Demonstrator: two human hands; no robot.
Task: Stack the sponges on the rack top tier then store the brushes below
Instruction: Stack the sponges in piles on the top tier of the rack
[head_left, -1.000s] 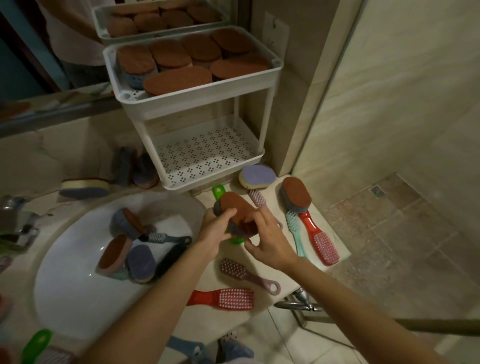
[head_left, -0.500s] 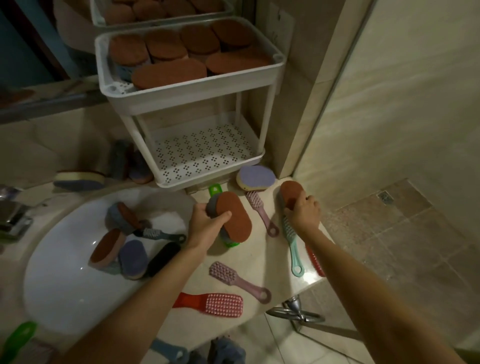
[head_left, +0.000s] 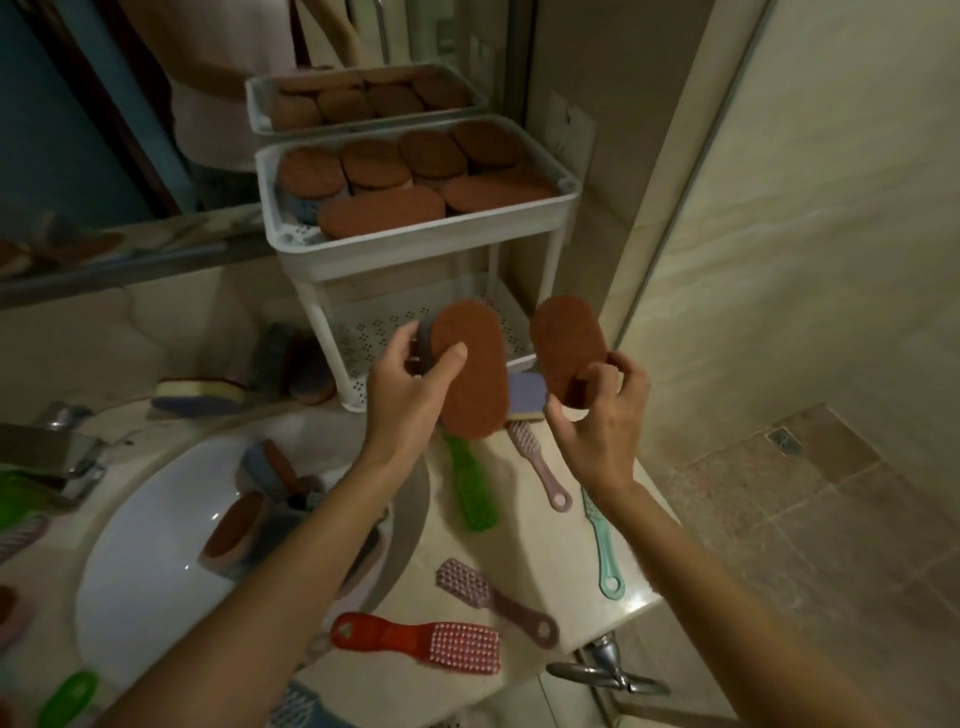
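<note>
A white two-tier rack (head_left: 563, 200) stands against the mirror; its top tier holds several brown-topped sponges (head_left: 382, 210), its perforated lower tier (head_left: 374, 332) is bare. My left hand (head_left: 410, 395) grips a brown oval sponge (head_left: 470, 371) raised in front of the lower tier. My right hand (head_left: 602, 415) pinches a second brown sponge (head_left: 566, 348) beside it. On the counter lie a green brush (head_left: 470, 488), a mauve brush (head_left: 537, 465), a teal brush (head_left: 602, 540), another mauve brush (head_left: 493, 597) and a red brush (head_left: 421, 642). A purple sponge (head_left: 527, 397) lies behind my hands.
The white sink basin (head_left: 150, 561) at lower left holds more sponges (head_left: 236, 525) and a dark brush. More sponges (head_left: 200, 397) lie on the ledge left of the rack. A chrome tap (head_left: 52, 457) is at far left. The counter ends at right above a tiled floor (head_left: 810, 519).
My right hand picked the brown sponge off the counter and lifted it. My left hand raised its sponge off the green brush. Both sponges now sit higher, in front of the rack.
</note>
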